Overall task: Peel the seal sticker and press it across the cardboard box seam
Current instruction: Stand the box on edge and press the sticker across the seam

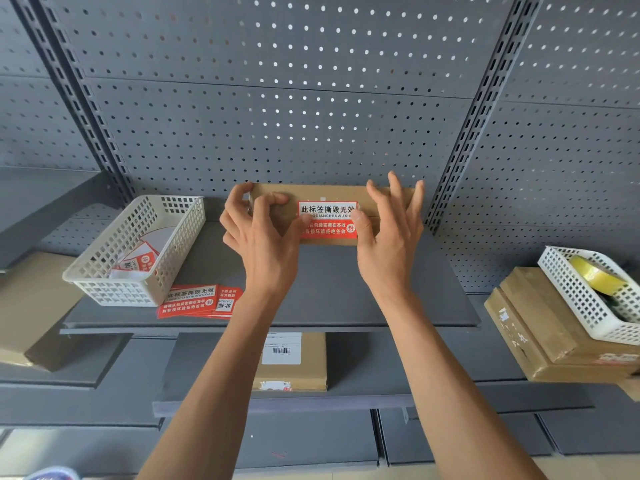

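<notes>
— Left hand (263, 244) nearest: status?
— Fingers (237, 199) curled, gripping the flat brown cardboard box (332, 192); thumb on the red-and-white seal sticker (327, 220). Right hand (391, 237): fingers straight, thumb pressing that sticker across the box seam, on the grey metal shelf (346, 289).

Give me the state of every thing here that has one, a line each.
seal sticker: flat on the box, across its seam, a thumb at each end.
cardboard box: closed, on the shelf.
left hand: fingers curled round the box's left end.
right hand: fingers straight over the box's right end.
left basket: holds loose sticker sheets.
spare stickers: stacked on the shelf.
right basket: holds a yellow tape roll.
</notes>
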Demonstrator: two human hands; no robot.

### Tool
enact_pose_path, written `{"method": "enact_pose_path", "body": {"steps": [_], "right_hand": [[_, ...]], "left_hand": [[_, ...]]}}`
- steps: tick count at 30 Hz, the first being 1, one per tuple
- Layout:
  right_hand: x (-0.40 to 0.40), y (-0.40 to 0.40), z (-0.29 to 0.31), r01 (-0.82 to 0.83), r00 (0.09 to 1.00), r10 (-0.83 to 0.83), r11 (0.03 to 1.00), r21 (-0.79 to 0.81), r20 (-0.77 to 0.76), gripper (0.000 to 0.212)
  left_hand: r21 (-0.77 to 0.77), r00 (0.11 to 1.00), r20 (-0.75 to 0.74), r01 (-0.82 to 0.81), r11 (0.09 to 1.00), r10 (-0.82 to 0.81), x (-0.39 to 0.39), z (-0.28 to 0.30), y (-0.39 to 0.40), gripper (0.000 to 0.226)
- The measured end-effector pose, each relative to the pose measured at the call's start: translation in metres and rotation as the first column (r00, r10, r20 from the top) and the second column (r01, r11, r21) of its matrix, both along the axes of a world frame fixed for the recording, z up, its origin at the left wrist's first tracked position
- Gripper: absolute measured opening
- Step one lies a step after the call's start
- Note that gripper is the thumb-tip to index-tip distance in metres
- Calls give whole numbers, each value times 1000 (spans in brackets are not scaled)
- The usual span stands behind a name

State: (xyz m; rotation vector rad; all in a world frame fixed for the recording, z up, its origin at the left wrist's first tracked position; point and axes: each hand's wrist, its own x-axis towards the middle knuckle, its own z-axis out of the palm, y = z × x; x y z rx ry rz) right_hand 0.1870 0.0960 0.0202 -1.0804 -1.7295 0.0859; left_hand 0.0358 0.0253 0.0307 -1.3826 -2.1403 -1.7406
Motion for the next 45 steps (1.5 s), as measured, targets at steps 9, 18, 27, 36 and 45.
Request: {"method": "enact_pose_path", "body": {"steps": [9,18,27,36,45], "right_hand": [[0,0,-2,13,1000,-13,1000,21,3,41],[-5,-4,1,32,998,-31,999,-20,55,73],[2,0,-1,-38,999,38,999,4,26,59],[6,2,0,-70,997,71,997,-25,39,52],[3,-5,4,-49,999,49,997,-54,-10,53]], "left_hand": [[2,1000,-13,-17,1000,17,8,0,-1,42],[-20,999,-35,-19,1000,18,11,-1,0,60],[-25,999,-54,6,1000,-7,3,-2,-2,51],[-21,993,-92,69,997,-71,-7,-6,-6,39],[-14,998,-50,38,999,-39,3,-3,-8,51]]}}
